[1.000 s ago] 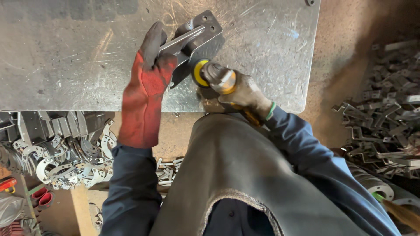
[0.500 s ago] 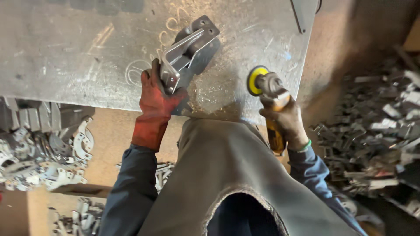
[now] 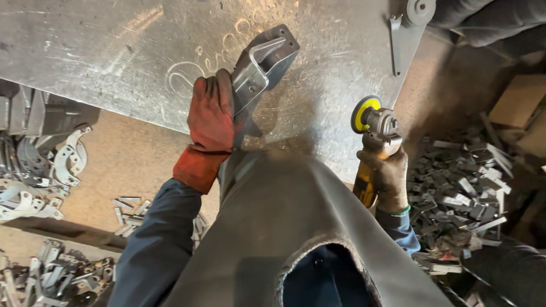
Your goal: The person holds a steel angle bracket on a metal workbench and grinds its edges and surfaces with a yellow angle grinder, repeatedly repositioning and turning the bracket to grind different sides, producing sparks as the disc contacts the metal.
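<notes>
My left hand (image 3: 211,116), in a red glove, grips the near end of a grey metal bracket (image 3: 263,63) that lies on the scratched steel table (image 3: 102,51). My right hand (image 3: 389,177), in a dark glove, holds a yellow angle grinder (image 3: 372,122) by its body. The grinder's yellow disc points up, clear of the bracket and off to its right near the table's edge. A grey leather apron (image 3: 296,227) covers my front below both hands.
Curved metal brackets (image 3: 40,176) are piled on the floor at the left, with more small parts (image 3: 51,278) at the lower left. A heap of dark metal pieces (image 3: 460,193) lies at the right. A flat metal arm (image 3: 406,31) rests on the table's far right.
The grinder has come off the bracket and swung out to the right. My left hand has stayed on the bracket, which now sits a little further left in view.
</notes>
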